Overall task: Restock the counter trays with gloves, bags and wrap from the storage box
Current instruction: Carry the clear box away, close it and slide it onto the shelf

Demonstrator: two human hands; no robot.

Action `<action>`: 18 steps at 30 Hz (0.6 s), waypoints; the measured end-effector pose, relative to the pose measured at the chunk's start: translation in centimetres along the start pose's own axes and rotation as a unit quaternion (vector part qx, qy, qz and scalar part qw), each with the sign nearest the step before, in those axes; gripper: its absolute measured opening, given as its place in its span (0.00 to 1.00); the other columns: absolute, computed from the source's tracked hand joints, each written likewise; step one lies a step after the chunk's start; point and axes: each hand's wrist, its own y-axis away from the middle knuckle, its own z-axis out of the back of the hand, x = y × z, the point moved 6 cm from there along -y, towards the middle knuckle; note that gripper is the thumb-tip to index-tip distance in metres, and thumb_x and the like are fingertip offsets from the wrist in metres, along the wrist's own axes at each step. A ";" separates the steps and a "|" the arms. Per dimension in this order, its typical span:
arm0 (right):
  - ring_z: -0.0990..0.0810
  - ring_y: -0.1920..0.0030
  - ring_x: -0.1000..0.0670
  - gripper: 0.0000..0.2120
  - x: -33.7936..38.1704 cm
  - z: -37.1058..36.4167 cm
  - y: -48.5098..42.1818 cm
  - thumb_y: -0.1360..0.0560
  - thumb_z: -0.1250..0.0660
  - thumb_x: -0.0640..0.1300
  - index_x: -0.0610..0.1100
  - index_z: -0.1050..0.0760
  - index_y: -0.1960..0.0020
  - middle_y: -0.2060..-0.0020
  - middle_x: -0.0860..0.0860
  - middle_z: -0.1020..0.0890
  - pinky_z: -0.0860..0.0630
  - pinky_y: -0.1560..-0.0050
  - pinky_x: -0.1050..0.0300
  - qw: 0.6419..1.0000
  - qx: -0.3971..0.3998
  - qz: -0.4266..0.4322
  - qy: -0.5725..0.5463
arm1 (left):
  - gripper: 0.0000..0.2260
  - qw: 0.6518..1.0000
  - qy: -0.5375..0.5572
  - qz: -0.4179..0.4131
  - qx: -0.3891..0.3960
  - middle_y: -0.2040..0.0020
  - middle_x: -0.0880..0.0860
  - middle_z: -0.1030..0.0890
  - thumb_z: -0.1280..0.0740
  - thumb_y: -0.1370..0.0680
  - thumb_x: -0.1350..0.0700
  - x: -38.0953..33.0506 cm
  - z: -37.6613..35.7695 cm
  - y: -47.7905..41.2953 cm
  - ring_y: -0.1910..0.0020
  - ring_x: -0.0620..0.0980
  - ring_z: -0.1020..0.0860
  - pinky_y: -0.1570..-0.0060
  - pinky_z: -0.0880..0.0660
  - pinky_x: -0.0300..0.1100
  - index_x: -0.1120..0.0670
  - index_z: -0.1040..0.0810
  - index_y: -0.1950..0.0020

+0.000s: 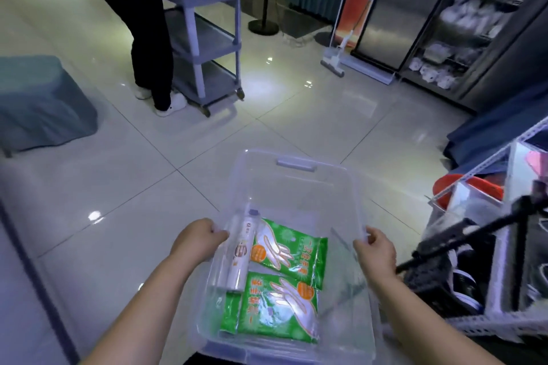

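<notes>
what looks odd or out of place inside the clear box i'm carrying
Nothing spilled or damaged. The storage box holds a wrap roll along its left wall and green glove packs lying loosely at different angles. Both hands grip its side rims.

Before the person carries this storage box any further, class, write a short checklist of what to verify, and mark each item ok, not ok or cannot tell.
1. Left hand grips the clear box by its left rim: ok.
2. Right hand grips the right rim: ok.
3. Wrap roll lies inside the box: ok.
4. Green glove packs lie inside: ok.
5. Bags in the box: cannot tell.
6. Counter trays in sight: not ok.
</notes>
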 end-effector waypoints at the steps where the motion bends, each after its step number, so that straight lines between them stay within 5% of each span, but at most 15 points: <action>1: 0.22 0.62 0.42 0.10 1.3 -1.2 -1.0 0.30 0.36 0.37 0.44 0.22 0.51 0.63 0.44 0.19 0.25 0.58 0.50 1.000 -0.003 -0.001 -0.005 | 0.10 1.000 -0.005 -0.003 0.003 0.75 0.50 0.23 0.34 0.30 0.50 -0.4 1.4 -1.8 0.75 0.49 0.24 0.66 0.28 0.39 0.53 0.28 0.68; 9: 0.23 0.66 0.47 0.15 8.9 -6.7 -9.4 0.31 0.35 0.34 0.44 0.23 0.46 0.65 0.48 0.20 0.28 0.62 0.56 0.995 -0.063 -0.027 -0.073 | 0.10 0.997 -0.066 -0.047 -0.007 0.65 0.55 0.20 0.35 0.29 0.48 -7.9 8.2 -16.5 0.64 0.55 0.20 0.66 0.31 0.40 0.55 0.27 0.63; 18: 0.29 0.72 0.51 0.11 10.2 -5.5 -26.3 0.32 0.36 0.33 0.42 0.21 0.52 0.71 0.49 0.24 0.32 0.67 0.59 0.988 -0.117 -0.055 -0.085 | 0.13 0.984 -0.128 -0.119 0.046 0.75 0.49 0.25 0.35 0.29 0.50 -23.3 3.9 -30.9 0.73 0.50 0.27 0.74 0.38 0.37 0.53 0.33 0.70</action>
